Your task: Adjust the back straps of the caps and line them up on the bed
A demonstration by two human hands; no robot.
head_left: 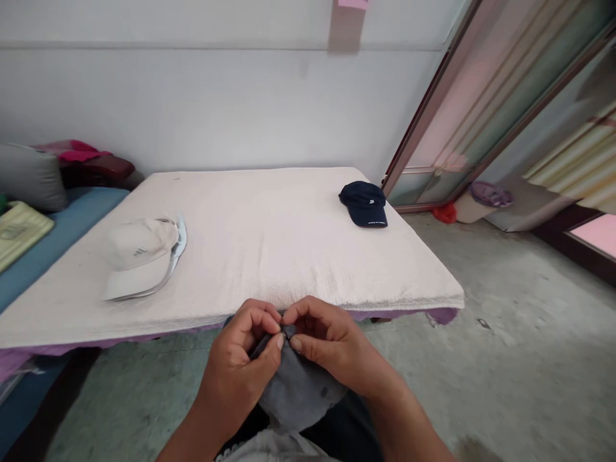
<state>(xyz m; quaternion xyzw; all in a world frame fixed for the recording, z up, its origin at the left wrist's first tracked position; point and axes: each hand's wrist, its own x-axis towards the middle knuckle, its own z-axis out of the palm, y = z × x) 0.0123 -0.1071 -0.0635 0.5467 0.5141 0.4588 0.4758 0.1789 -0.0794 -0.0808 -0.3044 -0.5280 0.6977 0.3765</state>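
A grey cap [302, 391] of soft cloth lies over my lap, in front of the covered table's near edge. My left hand [243, 353] pinches a small dark part of its strap or edge between thumb and fingers. From the other side, my right hand [332, 340] grips the same spot, its fingertips almost meeting those of the left. The fingers partly hide the pinched detail. Ahead on the table, a pale cap [139, 253] sits at the left, apparently stacked on a light blue one [181, 237]. A navy cap [364, 205] rests at the far right.
The table [269, 224] has a cream cloth over a purple one. To the left, a grey cushion [31, 176] and a yellow-green item [22, 232] lie on a blue surface [91, 205]. A lined waste bin [481, 200] stands on the concrete floor [520, 359] at the right.
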